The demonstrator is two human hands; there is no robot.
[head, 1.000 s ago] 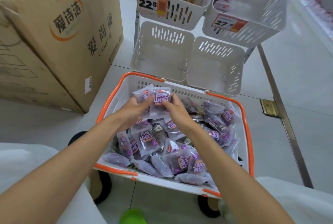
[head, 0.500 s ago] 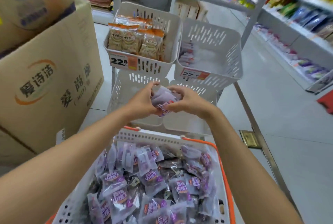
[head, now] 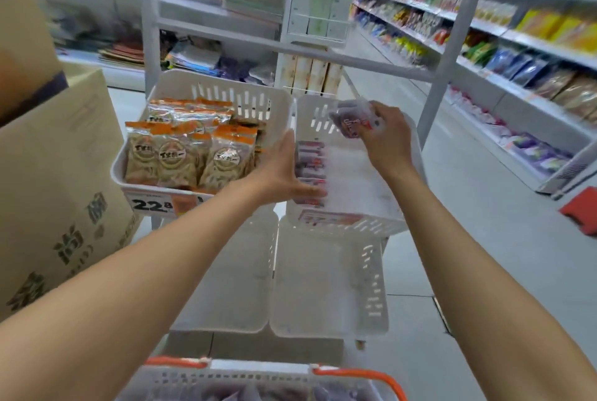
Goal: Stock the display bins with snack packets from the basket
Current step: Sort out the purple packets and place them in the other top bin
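My right hand [head: 386,139] is shut on a bunch of purple snack packets [head: 352,119], held over the upper right white display bin [head: 371,213]. That bin holds a short row of purple packets [head: 310,161] along its left side. My left hand [head: 284,174] is open and flat, fingers reaching into the bin against that row. The orange-rimmed white basket [head: 355,374] with more purple packets sits at the bottom edge, mostly cut off. Two lower white bins [head: 329,313] stand below the upper ones.
The upper left bin [head: 129,174] holds orange-topped snack bags and a 22.8 price tag. Large cardboard boxes [head: 55,207] stand at the left. Stocked store shelves [head: 517,45] run along the right of a grey tiled aisle. A red object [head: 581,213] lies at the far right.
Both hands lifted a bunch of packets out of the basket and up to the upper right bin. My left hand has let go and now reaches into the bin; the view tilted upward.
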